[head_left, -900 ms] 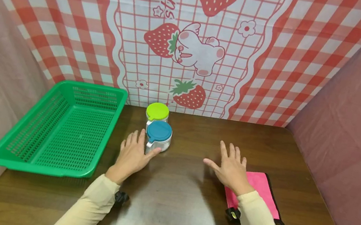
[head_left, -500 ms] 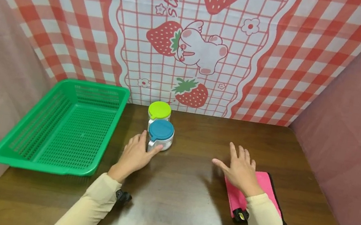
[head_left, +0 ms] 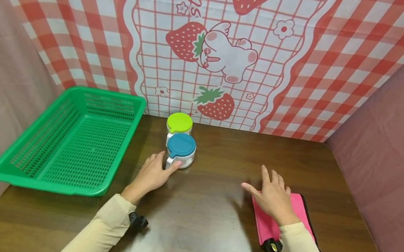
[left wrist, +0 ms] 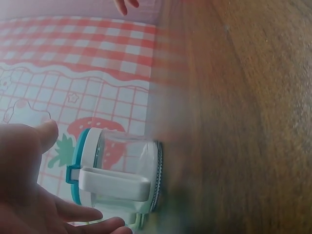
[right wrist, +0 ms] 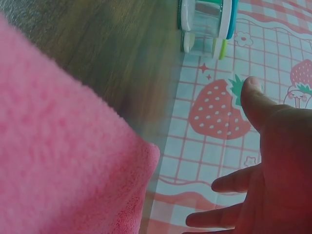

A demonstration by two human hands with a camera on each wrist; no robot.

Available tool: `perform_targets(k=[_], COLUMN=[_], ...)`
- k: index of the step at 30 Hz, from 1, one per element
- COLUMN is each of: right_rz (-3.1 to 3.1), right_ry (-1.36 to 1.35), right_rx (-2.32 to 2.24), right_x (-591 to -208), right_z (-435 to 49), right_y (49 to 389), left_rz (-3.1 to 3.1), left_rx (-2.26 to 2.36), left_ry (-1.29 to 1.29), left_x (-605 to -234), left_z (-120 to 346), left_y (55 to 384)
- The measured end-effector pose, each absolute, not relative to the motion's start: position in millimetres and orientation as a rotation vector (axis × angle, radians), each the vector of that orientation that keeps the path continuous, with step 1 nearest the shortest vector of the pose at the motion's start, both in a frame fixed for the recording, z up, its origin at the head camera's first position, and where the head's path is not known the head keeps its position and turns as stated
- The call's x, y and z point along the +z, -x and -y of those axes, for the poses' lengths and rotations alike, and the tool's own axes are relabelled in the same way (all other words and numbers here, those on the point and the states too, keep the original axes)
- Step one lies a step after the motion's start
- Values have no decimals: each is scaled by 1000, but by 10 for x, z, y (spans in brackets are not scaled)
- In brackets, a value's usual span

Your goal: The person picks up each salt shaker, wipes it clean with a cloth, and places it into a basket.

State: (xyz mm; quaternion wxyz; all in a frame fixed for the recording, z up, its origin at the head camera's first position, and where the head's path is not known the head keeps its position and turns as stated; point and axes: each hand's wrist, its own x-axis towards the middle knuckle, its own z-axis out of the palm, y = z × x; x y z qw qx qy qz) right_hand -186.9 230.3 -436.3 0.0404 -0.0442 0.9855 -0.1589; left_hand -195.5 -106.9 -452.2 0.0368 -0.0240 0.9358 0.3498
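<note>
A clear jar with a blue lid and white handle [head_left: 181,146] stands upright on the table. Close behind it is a similar jar with a lime-green lid [head_left: 180,122]. My left hand [head_left: 151,174] is at the handle side of the blue-lidded jar, thumb and fingers spread on either side of the handle. In the left wrist view the white handle [left wrist: 114,184] shows between thumb and fingers, none curled round it. My right hand [head_left: 272,198] hovers, fingers spread, over the far left part of a folded pink cloth [head_left: 298,209] with dark edging.
A green perforated plastic basket [head_left: 116,160] stands on the left of the brown wooden table [head_left: 203,215]. A red-and-white checked strawberry cloth [head_left: 307,94] hangs along the back edge. Pink cloth walls [head_left: 395,145] close both sides.
My left hand has edged closer to the blue-lidded jar's handle. The right hand has shifted right over the pink cloth and dipped slightly. The head view has tilted a little.
</note>
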Motion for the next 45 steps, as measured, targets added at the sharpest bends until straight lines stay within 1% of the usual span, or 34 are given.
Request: perform_targets(k=[24, 45], right_rz=[-2980, -2874], right_ry=[43, -207], right_rx=[-405, -341], right_x=[-4371, -4367], right_z=[-2491, -2652], right_y=[1731, 1635], left_rz=[-2799, -2768], left_rx=[1252, 1298], left_ry=[124, 179], left_x=[-4558, -4557], left_z=[1061, 1042], left_y=[1979, 1988])
